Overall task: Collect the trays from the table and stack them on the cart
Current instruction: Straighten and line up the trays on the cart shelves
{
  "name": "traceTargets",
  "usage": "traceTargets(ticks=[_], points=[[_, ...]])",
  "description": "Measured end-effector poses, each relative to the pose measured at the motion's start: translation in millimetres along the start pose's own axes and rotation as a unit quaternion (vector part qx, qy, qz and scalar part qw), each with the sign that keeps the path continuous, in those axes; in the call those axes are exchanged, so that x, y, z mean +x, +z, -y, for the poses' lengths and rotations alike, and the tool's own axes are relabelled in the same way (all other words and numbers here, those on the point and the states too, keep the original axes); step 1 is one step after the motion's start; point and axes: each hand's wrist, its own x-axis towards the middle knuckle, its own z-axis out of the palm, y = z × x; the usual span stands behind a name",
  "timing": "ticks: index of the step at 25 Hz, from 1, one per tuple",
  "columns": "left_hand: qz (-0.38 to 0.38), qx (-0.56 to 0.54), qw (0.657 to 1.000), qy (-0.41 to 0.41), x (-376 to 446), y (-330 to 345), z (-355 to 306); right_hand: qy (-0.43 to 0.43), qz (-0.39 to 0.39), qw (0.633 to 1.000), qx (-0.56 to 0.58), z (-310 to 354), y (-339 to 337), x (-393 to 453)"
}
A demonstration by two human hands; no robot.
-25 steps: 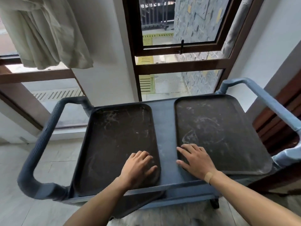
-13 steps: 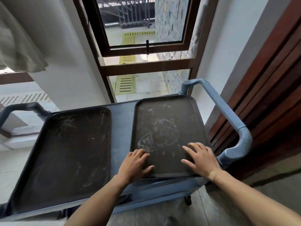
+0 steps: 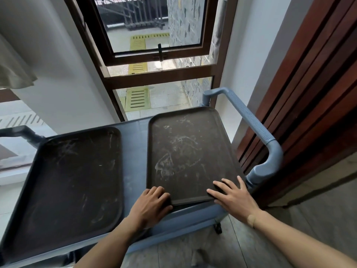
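Two dark, scuffed trays lie side by side on the grey-blue cart (image 3: 135, 147). The left tray (image 3: 73, 180) fills the cart's left half. The right tray (image 3: 185, 151) lies beside the cart's right handle, its near edge over the cart's front rim. My left hand (image 3: 150, 206) is at the right tray's near-left corner, fingers curled over its rim. My right hand (image 3: 233, 198) lies flat on the near-right corner with fingers spread.
The cart's right handle (image 3: 257, 128) stands close to a dark wooden panel (image 3: 309, 93). Its left handle (image 3: 21, 132) shows at the left edge. A brown-framed window (image 3: 154, 26) and white wall are right behind the cart. A caster wheel (image 3: 218, 228) sits on the tiled floor.
My view has swung right. My left hand left the left tray and now curls over the right tray's near-left corner. My right hand slid from that corner to the near-right one.
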Motion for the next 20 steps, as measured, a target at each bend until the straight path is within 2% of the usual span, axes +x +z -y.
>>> traceTargets(ticks=[2,5,10,20], points=[[-0.013,0.013,0.999,0.039,-2,-3,-1,0.02,-0.005,1.0,0.001,3,3,-2],[-0.02,0.031,0.995,0.089,-2,-8,-1,0.04,0.068,0.996,0.031,4,3,2],[0.0,0.073,0.99,0.119,-6,-12,-10,0.006,0.155,0.987,0.028,-7,10,13],[-0.001,0.1,0.992,0.08,-26,-33,-16,-0.044,0.159,0.985,0.056,-6,0,32]])
